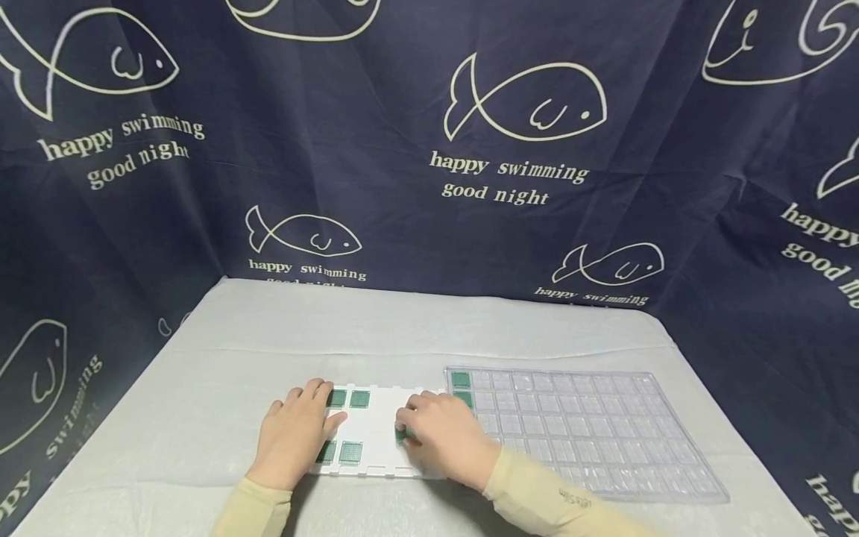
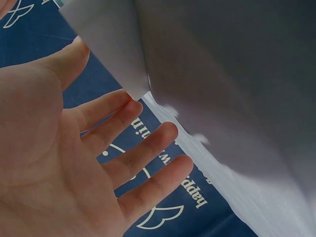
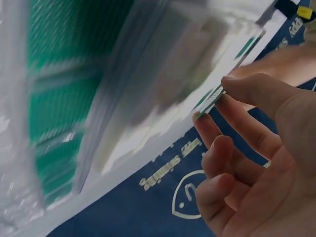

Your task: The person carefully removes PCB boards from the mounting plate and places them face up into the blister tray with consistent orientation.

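In the head view a white rectangular board [image 1: 377, 418] lies on the table. My left hand [image 1: 290, 436] rests at its left end, fingers extended and thumb over the surface. Beside that hand, small square green circuit boards, such as this circuit board [image 1: 359, 399] and a nearer circuit board [image 1: 350, 453], sit on the white board in two rows. My right hand [image 1: 451, 435] is over the right part of the board, pinching another green circuit board [image 3: 211, 102] between thumb and fingers. In the left wrist view the left fingers [image 2: 148, 148] reach to the edge of a pale surface.
Right of the white board lies a clear plastic compartment tray [image 1: 564, 404], its left end close to my right hand. Green circuit boards [image 1: 461, 380] fill compartments in its left column. A dark blue curtain [image 1: 403, 149] with fish drawings hangs behind the white-covered table [image 1: 221, 358].
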The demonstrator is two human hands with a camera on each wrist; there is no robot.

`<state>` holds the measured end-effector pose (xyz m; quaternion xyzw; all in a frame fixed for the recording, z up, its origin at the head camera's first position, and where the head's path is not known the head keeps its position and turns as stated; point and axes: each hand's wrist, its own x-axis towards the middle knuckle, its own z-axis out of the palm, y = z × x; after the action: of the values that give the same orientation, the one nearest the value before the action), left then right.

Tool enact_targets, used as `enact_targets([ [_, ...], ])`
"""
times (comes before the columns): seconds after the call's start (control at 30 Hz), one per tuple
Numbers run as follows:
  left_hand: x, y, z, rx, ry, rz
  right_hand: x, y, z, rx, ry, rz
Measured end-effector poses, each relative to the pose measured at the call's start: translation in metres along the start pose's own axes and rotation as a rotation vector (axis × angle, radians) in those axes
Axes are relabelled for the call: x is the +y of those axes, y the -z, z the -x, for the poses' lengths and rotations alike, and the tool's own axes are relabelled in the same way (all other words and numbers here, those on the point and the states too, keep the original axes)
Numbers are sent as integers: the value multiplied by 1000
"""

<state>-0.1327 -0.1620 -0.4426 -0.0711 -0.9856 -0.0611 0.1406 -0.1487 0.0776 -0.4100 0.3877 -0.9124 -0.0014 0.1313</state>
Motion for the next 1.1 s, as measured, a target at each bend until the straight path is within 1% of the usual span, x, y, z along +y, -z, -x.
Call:
enact_targets([
  [0.07, 0, 0, 0, 0, -1, 0, 9, 1, 0, 24, -8, -9],
  [0.17, -1, 0, 0, 7, -6, -6, 25, 2, 2, 68, -15, -55],
  [0.27, -1, -1, -1, 13, -9, -10, 45, 1, 6, 90, -49, -107],
  [0.33, 0, -1, 0, 13, -10, -9, 58, 0, 8, 82, -85, -110],
  [0.5, 0, -1, 0, 4, -8, -11, 89, -4, 14, 41, -178, -67],
  [0.63, 0, -1, 0, 8, -9, -17, 107, -6, 19, 10, -230, -87],
  [0.73, 0, -1, 0, 18, -13, -22, 117, -8, 21, -29, -253, -100],
  [0.87, 0, 0, 1, 9, -9, -19, 125, -13, 25, -74, -274, -107],
  [1.1, 0, -2, 0, 16, -13, -17, 132, -17, 27, -107, -273, -126],
])
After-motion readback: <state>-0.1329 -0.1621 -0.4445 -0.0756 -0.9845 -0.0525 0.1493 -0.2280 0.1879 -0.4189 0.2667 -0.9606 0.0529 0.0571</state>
